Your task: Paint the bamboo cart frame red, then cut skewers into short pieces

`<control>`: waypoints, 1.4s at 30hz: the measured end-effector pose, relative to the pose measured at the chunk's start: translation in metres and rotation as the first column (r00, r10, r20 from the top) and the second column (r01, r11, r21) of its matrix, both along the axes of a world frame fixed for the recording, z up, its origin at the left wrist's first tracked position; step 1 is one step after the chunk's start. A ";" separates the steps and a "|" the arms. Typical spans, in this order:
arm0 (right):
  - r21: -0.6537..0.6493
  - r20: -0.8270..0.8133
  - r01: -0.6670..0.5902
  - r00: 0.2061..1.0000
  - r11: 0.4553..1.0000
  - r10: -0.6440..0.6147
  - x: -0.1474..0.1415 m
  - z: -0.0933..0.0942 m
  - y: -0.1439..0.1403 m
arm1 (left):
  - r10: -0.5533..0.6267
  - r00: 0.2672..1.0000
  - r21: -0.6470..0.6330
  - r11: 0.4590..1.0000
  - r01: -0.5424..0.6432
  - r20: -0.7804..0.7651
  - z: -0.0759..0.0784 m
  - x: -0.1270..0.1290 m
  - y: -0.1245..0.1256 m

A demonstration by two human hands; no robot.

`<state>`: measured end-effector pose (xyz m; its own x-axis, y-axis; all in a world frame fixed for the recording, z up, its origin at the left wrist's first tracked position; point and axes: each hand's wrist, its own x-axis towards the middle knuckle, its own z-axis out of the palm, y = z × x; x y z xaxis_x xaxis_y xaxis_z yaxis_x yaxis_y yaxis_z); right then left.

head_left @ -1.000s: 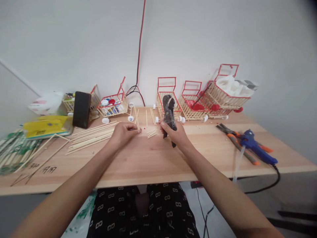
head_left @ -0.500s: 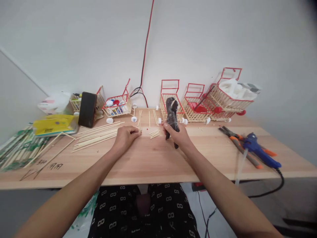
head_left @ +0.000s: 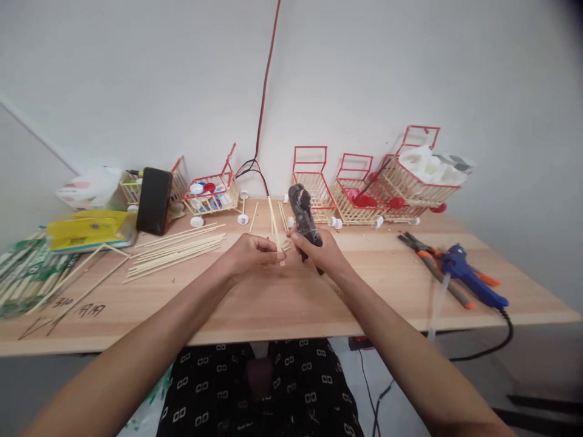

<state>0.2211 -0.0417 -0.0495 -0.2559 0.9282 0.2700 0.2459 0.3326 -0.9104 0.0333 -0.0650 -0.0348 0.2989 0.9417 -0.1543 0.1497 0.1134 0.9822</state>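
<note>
My left hand (head_left: 252, 253) pinches a thin wooden stick (head_left: 274, 226) and holds it upright above the wooden table (head_left: 273, 291). My right hand (head_left: 321, 252) grips black cutting pliers (head_left: 302, 218), jaws pointing up, just right of the stick. Short cut stick pieces (head_left: 286, 244) lie on the table between the two hands. A pile of long sticks (head_left: 177, 250) lies to the left of my left hand.
Small stick-built carts with red frames (head_left: 314, 182) (head_left: 211, 193) (head_left: 412, 176) line the wall. A blue glue gun (head_left: 469, 276) and orange-handled pliers (head_left: 432, 261) lie at the right. A black phone (head_left: 153, 200), yellow packet (head_left: 88, 230) and green wrappers (head_left: 22, 273) stand at the left.
My left hand has lifted off the table holding a stick upright and moved right. The pliers in my right hand have shifted left toward the stick.
</note>
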 end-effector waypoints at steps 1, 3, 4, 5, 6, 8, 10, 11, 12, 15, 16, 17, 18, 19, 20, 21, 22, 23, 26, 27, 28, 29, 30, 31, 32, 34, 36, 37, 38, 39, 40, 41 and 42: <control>0.004 0.014 -0.017 1.000 1.000 0.017 0.000 0.000 0.000 | -0.015 1.000 0.017 1.000 0.015 -0.020 0.001 0.003 0.001; 0.022 0.035 -0.048 0.998 0.999 0.047 0.001 0.000 0.000 | -0.035 0.996 0.079 0.996 0.041 -0.077 0.003 0.009 0.003; 0.033 0.045 -0.053 0.998 0.998 0.052 0.001 -0.001 0.000 | -0.040 0.993 0.120 0.991 0.054 -0.113 0.003 0.011 0.005; 0.040 0.057 -0.053 0.997 0.998 0.050 0.002 -0.001 0.000 | -0.041 0.988 0.163 0.984 0.065 -0.149 0.003 0.013 0.007; 0.043 0.071 -0.045 0.997 0.998 0.041 0.002 -0.001 0.001 | -0.041 0.983 0.203 0.976 0.078 -0.179 0.003 0.015 0.009; 0.048 0.100 -0.023 0.995 0.999 0.018 0.004 -0.002 0.001 | -0.044 0.976 0.252 0.963 0.099 -0.216 0.003 0.018 0.013; 0.056 0.127 -0.008 0.992 0.998 0.001 0.005 -0.003 0.002 | -0.047 0.972 0.263 0.959 0.109 -0.230 0.003 0.019 0.016; 0.063 0.138 -0.006 0.990 0.998 -0.002 0.005 -0.003 0.003 | -0.050 0.969 0.263 0.958 0.115 -0.241 0.003 0.019 0.018; 0.070 0.145 -0.007 0.989 0.998 -0.003 0.006 -0.004 0.003 | -0.056 0.965 0.260 0.957 0.125 -0.258 0.004 0.019 0.019; 0.094 0.154 -0.012 0.988 0.995 -0.003 0.006 -0.005 0.004 | -0.063 0.948 0.261 0.954 0.149 -0.312 0.007 0.018 0.020; 0.107 0.156 -0.010 0.988 0.994 -0.007 0.006 -0.005 0.004 | -0.062 0.945 0.263 0.953 0.151 -0.320 0.008 0.018 0.020; 0.120 0.159 -0.005 0.987 0.993 -0.015 0.005 -0.005 0.004 | -0.058 0.945 0.265 0.953 0.149 -0.321 0.009 0.018 0.020; 0.133 0.165 0.000 0.986 0.991 -0.022 0.005 -0.005 0.004 | -0.055 0.947 0.268 0.952 0.145 -0.316 0.010 0.018 0.020; 0.145 0.172 0.006 0.985 0.989 -0.031 0.005 -0.005 0.004 | -0.050 0.950 0.272 0.952 0.138 -0.308 0.011 0.019 0.019; 0.160 0.180 0.011 0.983 0.987 -0.041 0.004 -0.005 0.003 | -0.045 0.953 0.274 0.953 0.131 -0.301 0.011 0.019 0.019; 0.174 0.189 0.018 0.981 0.985 -0.052 0.004 -0.004 0.003 | -0.040 0.954 0.272 0.954 0.125 -0.296 0.011 0.020 0.019; 0.187 0.198 0.027 0.978 0.982 -0.065 0.004 -0.004 0.002 | -0.036 0.956 0.268 0.956 0.118 -0.292 0.010 0.021 0.019; 0.198 0.206 0.037 0.976 0.980 -0.078 0.004 -0.004 0.002 | -0.036 0.958 0.261 0.959 0.113 -0.284 0.009 0.021 0.019; 0.204 0.211 0.060 0.972 0.977 -0.104 0.003 -0.004 0.001 | -0.047 0.974 0.232 0.968 0.100 -0.224 0.004 0.022 0.020; 0.198 0.208 0.065 0.972 0.978 -0.107 0.003 -0.004 0.001 | -0.052 0.980 0.221 0.971 0.095 -0.193 0.002 0.022 0.021; 0.191 0.204 0.072 0.973 0.979 -0.111 0.003 -0.004 0.001 | -0.059 0.985 0.206 0.974 0.092 -0.161 0.001 0.022 0.021; 0.182 0.201 0.080 0.973 0.980 -0.117 0.003 -0.004 0.001 | -0.071 0.989 0.186 0.978 0.095 -0.131 -0.001 0.022 0.021; 0.173 0.200 0.087 0.972 0.981 -0.121 0.003 -0.004 0.002 | -0.083 0.991 0.164 0.982 0.099 -0.102 -0.002 0.021 0.022; 0.162 0.197 0.093 0.972 0.983 -0.124 0.004 -0.004 0.003 | -0.094 0.993 0.140 0.985 0.103 -0.075 -0.003 0.020 0.022; 0.150 0.194 0.098 0.973 0.984 -0.127 0.004 -0.005 0.003 | -0.100 0.994 0.117 0.987 0.106 -0.051 -0.005 0.019 0.022; 0.128 0.186 0.106 0.974 0.986 -0.129 0.004 -0.006 0.005 | -0.099 0.995 0.080 0.992 0.099 -0.014 -0.007 0.019 0.021; 0.114 0.173 0.118 0.975 0.986 -0.137 0.004 -0.006 0.005 | -0.093 0.995 0.047 0.995 0.091 0.040 -0.009 0.019 0.020; 0.113 0.165 0.125 0.976 0.986 -0.142 0.004 -0.006 0.006 | -0.096 0.993 0.026 0.995 0.094 0.074 -0.009 0.020 0.019; 0.112 0.158 0.131 0.976 0.985 -0.147 0.004 -0.006 0.005 | -0.096 0.990 0.005 0.995 0.096 0.107 -0.010 0.021 0.018; 0.113 0.150 0.136 0.977 0.984 -0.152 0.004 -0.006 0.005 | -0.093 0.987 -0.014 0.995 0.096 0.134 -0.010 0.023 0.016; 0.112 0.145 0.143 0.977 0.983 -0.158 0.003 -0.006 0.005 | -0.090 0.985 -0.025 0.995 0.095 0.149 -0.010 0.024 0.015; 0.109 0.142 0.148 0.976 0.983 -0.163 0.003 -0.005 0.004 | -0.083 0.985 -0.028 0.996 0.088 0.153 -0.010 0.025 0.015; 0.103 0.141 0.153 0.976 0.983 -0.167 0.003 -0.005 0.004 | -0.074 0.986 -0.020 0.997 0.078 0.149 -0.010 0.026 0.014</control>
